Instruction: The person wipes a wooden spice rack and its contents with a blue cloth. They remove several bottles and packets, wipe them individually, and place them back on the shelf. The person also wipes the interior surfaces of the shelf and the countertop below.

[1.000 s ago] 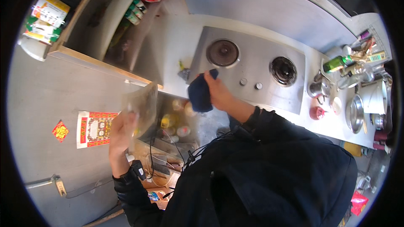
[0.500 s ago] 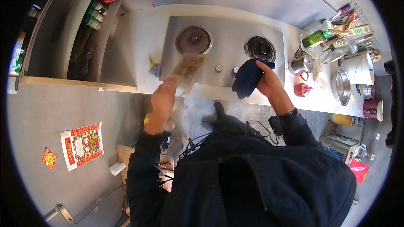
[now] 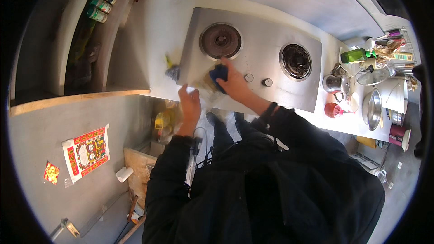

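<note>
In my right hand (image 3: 236,84) is a dark blue cloth (image 3: 219,76), bunched under closed fingers at the front left of the steel two-burner cooktop (image 3: 257,31). Behind the cloth shows a flat, brownish, see-through-looking thing (image 3: 207,82), smeared by motion, so its kind is unclear. My left hand (image 3: 191,107) is closed at the near edge of that thing, over the counter's front edge. The cloth covers part of the thing and seems to press on it. Left of the cooktop lies a small brush-like thing (image 3: 172,71) with a yellow-green handle and grey bristles.
On the right of the counter stand a metal pot (image 3: 334,83), a red bottle (image 3: 333,110), a steel bowl (image 3: 373,108) and a green bottle (image 3: 354,56). An open wooden-edged shelf (image 3: 81,98) with spice jars (image 3: 100,5) rises at the left.
My right hand has carried the cloth left from near the right burner onto the brownish thing. My left hand has shifted slightly right and lower. The view has turned slightly.
</note>
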Motion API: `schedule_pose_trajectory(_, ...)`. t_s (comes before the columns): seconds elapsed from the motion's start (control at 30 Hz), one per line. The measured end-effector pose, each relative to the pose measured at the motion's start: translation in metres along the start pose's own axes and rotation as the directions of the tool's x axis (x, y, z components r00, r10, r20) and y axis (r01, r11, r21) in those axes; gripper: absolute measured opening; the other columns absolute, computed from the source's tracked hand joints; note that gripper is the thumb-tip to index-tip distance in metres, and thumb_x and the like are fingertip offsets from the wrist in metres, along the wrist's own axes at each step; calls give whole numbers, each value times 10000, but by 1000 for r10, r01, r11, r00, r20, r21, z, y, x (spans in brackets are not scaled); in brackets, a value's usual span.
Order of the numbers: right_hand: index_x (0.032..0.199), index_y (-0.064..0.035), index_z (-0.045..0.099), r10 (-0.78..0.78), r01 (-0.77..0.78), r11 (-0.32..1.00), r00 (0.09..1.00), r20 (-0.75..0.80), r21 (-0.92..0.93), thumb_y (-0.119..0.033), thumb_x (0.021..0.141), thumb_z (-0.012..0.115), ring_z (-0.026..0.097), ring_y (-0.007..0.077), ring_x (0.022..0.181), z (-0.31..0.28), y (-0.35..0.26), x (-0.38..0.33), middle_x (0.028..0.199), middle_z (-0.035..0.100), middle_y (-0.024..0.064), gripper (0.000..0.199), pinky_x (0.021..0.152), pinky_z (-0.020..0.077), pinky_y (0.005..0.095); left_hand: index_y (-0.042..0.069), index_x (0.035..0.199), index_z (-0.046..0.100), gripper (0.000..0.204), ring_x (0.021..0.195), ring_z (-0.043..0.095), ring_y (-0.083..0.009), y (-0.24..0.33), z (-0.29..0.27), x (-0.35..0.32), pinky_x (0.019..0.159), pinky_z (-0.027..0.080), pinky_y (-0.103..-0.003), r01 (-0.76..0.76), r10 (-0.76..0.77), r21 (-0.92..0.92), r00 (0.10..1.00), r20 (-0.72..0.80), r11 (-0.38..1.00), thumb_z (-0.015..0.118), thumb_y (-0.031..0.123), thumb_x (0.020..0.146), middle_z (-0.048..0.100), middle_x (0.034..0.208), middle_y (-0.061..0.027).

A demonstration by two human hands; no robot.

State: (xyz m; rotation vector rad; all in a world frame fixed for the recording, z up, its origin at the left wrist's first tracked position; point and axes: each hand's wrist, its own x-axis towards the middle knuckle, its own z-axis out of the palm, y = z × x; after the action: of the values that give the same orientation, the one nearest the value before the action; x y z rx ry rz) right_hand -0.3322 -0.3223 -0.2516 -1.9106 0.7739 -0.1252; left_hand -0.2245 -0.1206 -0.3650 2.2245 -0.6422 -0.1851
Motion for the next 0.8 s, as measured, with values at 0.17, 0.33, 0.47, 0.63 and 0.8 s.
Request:
schedule_pose_trajectory(0.17, 1463, -242, 594, -468, 508, 608, 850, 241, -611, -333, 900, 764, 405, 392, 1482, 92, 82, 13, 1562, 508, 102, 596, 1220, 314, 622, 3, 1095, 662, 208, 652, 650, -168, -39, 40, -2, 554, 521, -306, 727, -537, -403, 684, 493, 556, 720, 140, 950, 713, 897, -79)
schedule_pose_trajectory(0.33, 1425, -286, 646, -515, 511, 543, 829, 216, -666, -311, 893, 753, 448, 338, 1451, 89, 82, 10, 1540, 533, 75, 543, 1199, 360, 559, 73, 1168, 665, 235, 611, 592, -119, -11, 35, 0, 496, 463, -256, 727, -557, -497, 685, 470, 475, 667, 44, 935, 705, 930, -70)
schedule_pose_trajectory(0.47, 1370, -262, 685, -512, 458, 605, 850, 122, -652, -280, 879, 775, 543, 315, 1262, 99, 83, 18, 1399, 602, 56, 499, 1051, 441, 498, 85, 1167, 658, 240, 644, 579, -107, -19, 23, -4, 532, 473, -253, 773, -554, -579, 610, 567, 259, 681, 58, 930, 669, 902, -33)
schedule_pose_trajectory(0.63, 1325, -252, 700, -399, 328, 710, 917, 28, -623, -293, 892, 778, 562, 319, 1172, 100, 74, 27, 1263, 623, 65, 442, 992, 449, 496, 101, 956, 669, 80, 631, 554, -93, -28, 9, 9, 567, 477, -269, 853, -446, -430, 521, 727, 295, 729, 152, 969, 617, 823, 14)
schedule_pose_trajectory(0.8, 1122, -203, 704, -406, 326, 664, 913, 42, -673, -323, 872, 793, 590, 345, 1096, 89, 68, 39, 1118, 622, 108, 291, 900, 494, 486, 96, 899, 648, 135, 632, 540, -92, -35, 29, 13, 547, 450, -272, 793, -426, -419, 596, 681, 441, 726, 154, 993, 577, 764, 15)
